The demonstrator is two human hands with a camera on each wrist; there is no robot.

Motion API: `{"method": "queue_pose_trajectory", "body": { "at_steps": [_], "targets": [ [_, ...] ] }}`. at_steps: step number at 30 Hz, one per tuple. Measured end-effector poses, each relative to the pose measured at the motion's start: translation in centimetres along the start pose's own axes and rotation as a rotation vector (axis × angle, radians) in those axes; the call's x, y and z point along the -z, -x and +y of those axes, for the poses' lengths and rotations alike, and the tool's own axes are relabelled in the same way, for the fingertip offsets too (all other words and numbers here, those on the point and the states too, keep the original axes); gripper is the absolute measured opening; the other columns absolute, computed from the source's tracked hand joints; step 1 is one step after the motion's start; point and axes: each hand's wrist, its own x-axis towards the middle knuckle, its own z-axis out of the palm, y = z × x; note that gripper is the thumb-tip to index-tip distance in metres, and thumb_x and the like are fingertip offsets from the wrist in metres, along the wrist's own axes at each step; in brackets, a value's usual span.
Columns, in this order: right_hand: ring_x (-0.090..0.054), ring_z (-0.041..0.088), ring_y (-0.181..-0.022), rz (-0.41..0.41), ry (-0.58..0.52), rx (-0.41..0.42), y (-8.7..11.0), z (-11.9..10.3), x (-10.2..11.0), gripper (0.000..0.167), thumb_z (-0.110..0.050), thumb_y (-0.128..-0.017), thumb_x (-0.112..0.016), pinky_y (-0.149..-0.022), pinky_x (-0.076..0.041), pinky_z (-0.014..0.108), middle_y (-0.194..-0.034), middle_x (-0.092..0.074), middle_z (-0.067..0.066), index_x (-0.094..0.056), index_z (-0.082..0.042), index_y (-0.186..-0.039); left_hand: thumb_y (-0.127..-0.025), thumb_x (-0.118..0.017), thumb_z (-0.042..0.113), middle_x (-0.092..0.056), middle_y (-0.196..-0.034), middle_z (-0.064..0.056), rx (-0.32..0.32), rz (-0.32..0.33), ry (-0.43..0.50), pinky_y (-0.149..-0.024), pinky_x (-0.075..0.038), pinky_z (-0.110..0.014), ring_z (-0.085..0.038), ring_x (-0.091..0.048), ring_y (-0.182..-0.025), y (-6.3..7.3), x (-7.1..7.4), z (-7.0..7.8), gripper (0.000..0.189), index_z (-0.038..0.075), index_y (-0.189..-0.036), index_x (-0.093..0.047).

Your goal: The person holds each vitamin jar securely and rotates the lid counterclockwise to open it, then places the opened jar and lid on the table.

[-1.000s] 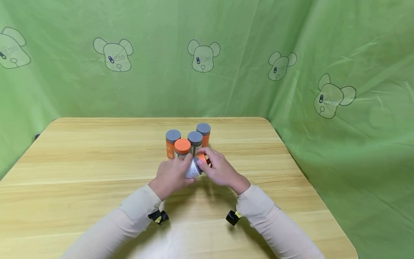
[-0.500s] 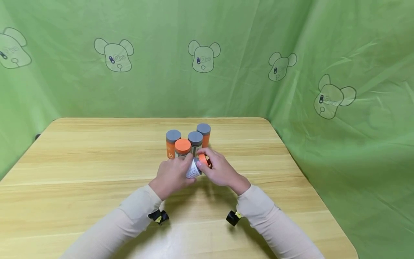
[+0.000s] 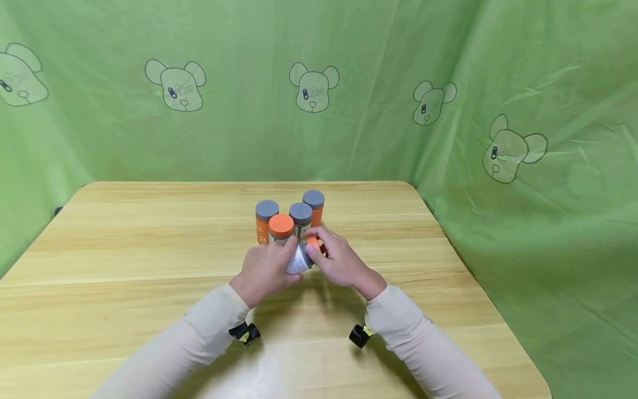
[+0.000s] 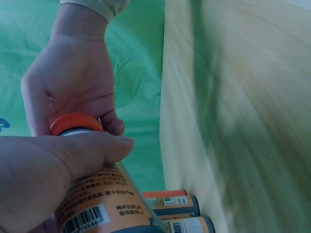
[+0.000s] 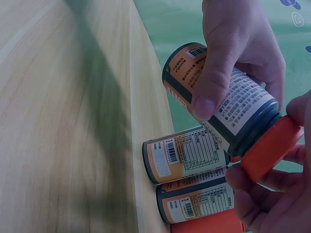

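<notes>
My left hand (image 3: pixel 264 271) grips the body of a small plastic bottle (image 5: pixel 245 102) with a dark, orange and white printed label, its thumb laid along the side. The bottle is held tilted above the table, with its orange screw lid (image 5: pixel 272 148) facing the right. Around that lid curl the thumb and fingers of my right hand (image 3: pixel 341 260). In the right wrist view the lid sits at the bottle's dark neck. The left wrist view shows the barcode side of the bottle, partly covered by the left thumb.
Several similar bottles stand close together just beyond the hands: an orange-lidded one (image 3: pixel 281 224) in front, grey-lidded ones (image 3: pixel 267 209) around it. They stand on a wood-grain table (image 3: pixel 149 238). Green curtains (image 3: pixel 249 138) hang behind the table and at its sides.
My right fingers have shifted slightly around the orange lid, covering more of it than half a second ago. The left hand and the standing bottles stay in place.
</notes>
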Motion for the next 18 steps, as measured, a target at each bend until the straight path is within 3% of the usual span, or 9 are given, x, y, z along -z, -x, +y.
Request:
{"method": "queue_pose_trajectory", "body": {
  "at_steps": [6, 11, 18],
  "targets": [
    [-0.058, 0.020, -0.086, 0.018, 0.000, 0.045, -0.04, 0.00, -0.02, 0.034, -0.021, -0.100, -0.049, -0.071, -0.051, 0.033, -0.111, -0.058, 0.013, -0.052, 0.000, -0.125, -0.073, -0.085, 0.037, -0.063, -0.080, -0.007, 0.003, -0.001, 0.003, -0.047, -0.047, -0.034, -0.019, -0.059, -0.060, 0.02, 0.05, -0.01, 0.056, 0.008, -0.108, -0.053],
    [-0.058, 0.018, -0.087, 0.015, 0.015, 0.027, -0.12, 0.06, -0.25, 0.030, -0.020, -0.101, -0.048, -0.073, -0.050, 0.033, -0.107, -0.060, 0.012, -0.053, -0.002, -0.124, -0.073, -0.085, 0.038, -0.063, -0.081, -0.007, 0.014, -0.015, 0.008, -0.048, -0.047, -0.034, -0.019, -0.058, -0.061, 0.04, 0.08, -0.03, 0.056, 0.008, -0.108, -0.053],
    [-0.056, 0.018, -0.080, 0.013, -0.002, -0.004, -0.03, 0.11, -0.32, 0.032, -0.022, -0.101, -0.050, -0.067, -0.050, 0.032, -0.100, -0.059, 0.008, -0.053, -0.002, -0.125, -0.073, -0.085, 0.037, -0.063, -0.082, -0.008, 0.016, -0.010, 0.014, -0.047, -0.047, -0.034, -0.020, -0.059, -0.062, 0.16, -0.08, -0.21, 0.057, 0.008, -0.110, -0.053]
  ]
}}
